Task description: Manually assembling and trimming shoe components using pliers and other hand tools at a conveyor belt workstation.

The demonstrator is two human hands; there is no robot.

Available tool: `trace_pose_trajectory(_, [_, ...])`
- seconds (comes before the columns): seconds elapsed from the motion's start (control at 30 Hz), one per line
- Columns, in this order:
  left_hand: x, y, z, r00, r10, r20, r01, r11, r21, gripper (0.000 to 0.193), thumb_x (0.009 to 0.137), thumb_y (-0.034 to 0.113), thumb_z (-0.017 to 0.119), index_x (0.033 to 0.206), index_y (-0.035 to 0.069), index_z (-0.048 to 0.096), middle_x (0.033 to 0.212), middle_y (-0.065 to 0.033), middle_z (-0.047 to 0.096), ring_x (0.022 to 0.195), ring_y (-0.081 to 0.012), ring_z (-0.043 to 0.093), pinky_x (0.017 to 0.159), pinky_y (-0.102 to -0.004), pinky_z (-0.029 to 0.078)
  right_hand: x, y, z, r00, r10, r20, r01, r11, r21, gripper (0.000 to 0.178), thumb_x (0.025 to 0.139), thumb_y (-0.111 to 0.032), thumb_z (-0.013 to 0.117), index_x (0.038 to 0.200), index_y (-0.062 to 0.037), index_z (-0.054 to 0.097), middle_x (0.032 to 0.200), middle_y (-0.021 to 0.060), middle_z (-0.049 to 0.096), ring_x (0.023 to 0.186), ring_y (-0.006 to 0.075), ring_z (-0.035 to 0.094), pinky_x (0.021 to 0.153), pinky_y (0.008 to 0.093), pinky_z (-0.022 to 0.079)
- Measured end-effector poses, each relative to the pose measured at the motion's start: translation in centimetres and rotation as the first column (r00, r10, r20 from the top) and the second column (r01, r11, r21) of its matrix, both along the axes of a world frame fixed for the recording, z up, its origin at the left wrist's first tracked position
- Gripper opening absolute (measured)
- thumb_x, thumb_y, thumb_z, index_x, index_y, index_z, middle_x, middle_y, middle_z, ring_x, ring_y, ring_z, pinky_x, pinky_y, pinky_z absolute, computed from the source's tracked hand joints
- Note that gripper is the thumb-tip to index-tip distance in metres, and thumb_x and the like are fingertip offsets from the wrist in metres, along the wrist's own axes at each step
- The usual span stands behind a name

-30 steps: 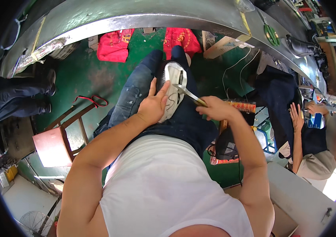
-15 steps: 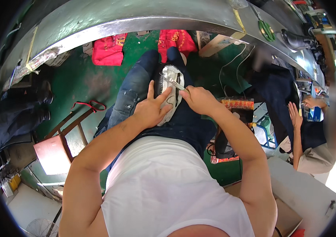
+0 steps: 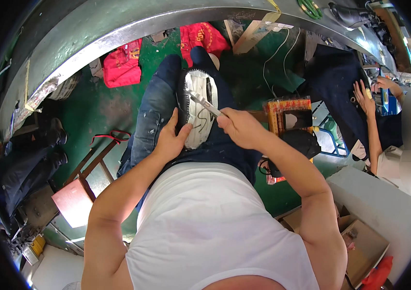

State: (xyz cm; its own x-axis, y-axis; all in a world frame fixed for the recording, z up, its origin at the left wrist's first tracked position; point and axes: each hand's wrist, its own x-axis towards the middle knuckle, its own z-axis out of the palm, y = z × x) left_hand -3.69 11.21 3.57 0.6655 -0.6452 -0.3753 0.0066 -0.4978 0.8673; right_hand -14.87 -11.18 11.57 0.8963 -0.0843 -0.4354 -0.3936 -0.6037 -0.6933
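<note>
An upturned shoe (image 3: pixel 198 133) rests sole-up across my thighs, its pale bottom ringed by a toothed or stitched edge and marked with a dark curved line. Against its left side lies my left hand (image 3: pixel 169 140), thumb on the near edge of the bottom and fingers down along the dark side, holding it steady. My right hand (image 3: pixel 238 126) is closed round the handle of a silver hammer-like tool (image 3: pixel 205 104). The tool's head is over the left part of the shoe's bottom; whether it touches cannot be made out.
Ahead runs a metal bench edge (image 3: pixel 157 20). Red bags (image 3: pixel 122 65) lie on the green floor (image 3: pixel 89 108) below it. A wooden stool (image 3: pixel 74 200) stands left, a cardboard box (image 3: pixel 366 246) lower right. At right a co-worker's hand (image 3: pixel 364 96) rests on dark cloth.
My left hand has drawn back from across the shoe's bottom to its left edge, uncovering more of the dark line. The right hand still grips the tool. The whole view has shifted somewhat.
</note>
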Motion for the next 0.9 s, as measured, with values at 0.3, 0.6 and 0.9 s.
trace_pose_trajectory(0.3, [0.1, 0.5, 0.1, 0.995, -0.097, -0.035, 0.097, 0.995, -0.012, 0.089, 0.091, 0.031, 0.070, 0.154, -0.007, 0.019, 0.138, -0.0320, 0.052, 0.129, -0.0321, 0.055, 0.106, -0.0322, 0.041, -1.6, 2.1, -0.3, 0.989, 0.145, -0.030, -0.148, 0.962, -0.229, 0.049, 0.103, -0.043, 0.041, 0.098, 0.0006, 0.063, 0.092, 0.0237, 0.069, 0.086, 0.0437, 0.065, 0.078, 0.0518, 0.050])
trace_pose_trajectory(0.6, [0.9, -0.9, 4.1, 0.978, -0.194, -0.069, 0.205, 0.953, 0.221, 0.106, 0.075, 0.023, 0.081, 0.158, 0.005, 0.018, 0.136, -0.0306, 0.054, 0.123, -0.0381, 0.059, 0.104, -0.0327, 0.044, -2.2, 0.7, -0.9, 0.995, 0.023, -0.098, -0.032, 0.995, -0.091, 0.047, 0.103, -0.042, 0.046, 0.099, 0.0013, 0.063, 0.085, 0.0210, 0.068, 0.081, 0.0383, 0.067, 0.075, 0.0469, 0.051])
trace_pose_trajectory(0.9, [8.9, -3.0, 15.9, 0.929, -0.084, 0.361, 0.170, 0.962, -0.214, 0.070, 0.070, -0.002, 0.081, 0.131, 0.002, 0.048, 0.111, -0.0157, 0.068, 0.099, -0.0174, 0.067, 0.089, -0.0321, 0.053, -6.6, -0.6, -4.0, 0.808, -0.588, 0.038, 0.496, 0.714, 0.495, 0.040, 0.105, -0.034, 0.047, 0.108, 0.0038, 0.060, 0.084, 0.0067, 0.064, 0.071, 0.0119, 0.061, 0.066, 0.0281, 0.049])
